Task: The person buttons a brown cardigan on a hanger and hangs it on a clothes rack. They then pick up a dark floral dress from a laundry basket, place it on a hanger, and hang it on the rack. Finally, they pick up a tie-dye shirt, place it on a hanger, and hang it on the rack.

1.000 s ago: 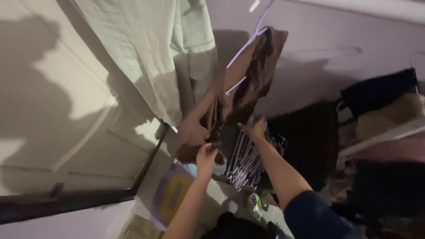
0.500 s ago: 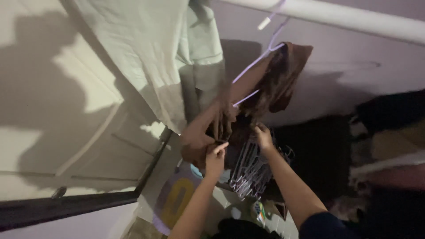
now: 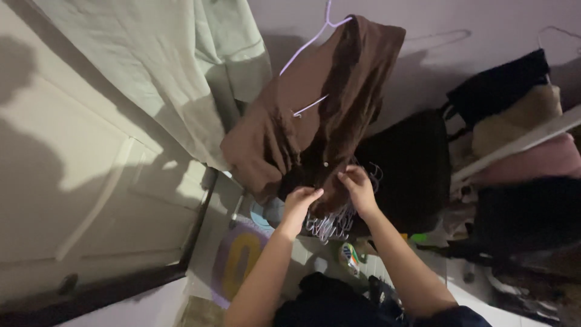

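Observation:
A brown garment [image 3: 327,115] hangs on a lilac hanger [image 3: 308,48] in front of a pale wall. My left hand [image 3: 301,201] pinches the garment's lower front edge. My right hand [image 3: 358,186] grips the same edge just to the right, near a small button. Both hands are close together at the hem. Behind them a bunch of lilac hangers [image 3: 330,224] hangs down, partly hidden by my hands.
A pale green garment [image 3: 163,66] hangs at the left beside a cream door [image 3: 66,169]. Dark clothes [image 3: 411,169] and a shelf with folded items [image 3: 520,133] fill the right. A purple and yellow mat [image 3: 239,260] lies on the floor below.
The view has shifted down and the rail is out of sight. The brown garment now hangs more spread out. Both hands moved closer together on its lower edge.

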